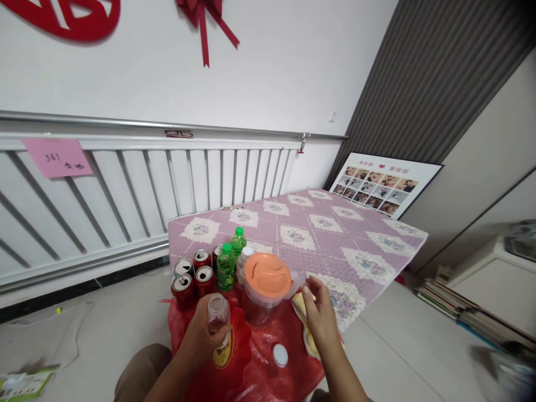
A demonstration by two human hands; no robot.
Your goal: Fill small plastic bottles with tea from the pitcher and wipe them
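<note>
My left hand (203,329) is closed around a small clear plastic bottle (218,311), its uncapped mouth up, above the red-covered surface. In front of me stands a clear pitcher (262,310) with an orange lid (268,274). My right hand (321,307) is beside the pitcher's translucent handle (296,282), with its fingers loosely curved and the thumb apart; whether the fingertips touch the handle is hard to see. A loose white cap (280,355) lies on the red plastic cover (268,385). A yellow cloth (309,335) sits partly under my right hand.
Left of the pitcher stand several opened drink cans (204,276), two green-capped bottles (226,268) and a white-capped clear bottle (243,262). Behind lies a bed-like surface with a patterned purple cover (288,234). A white radiator (209,173) lines the wall; a photo board (377,184) leans at right.
</note>
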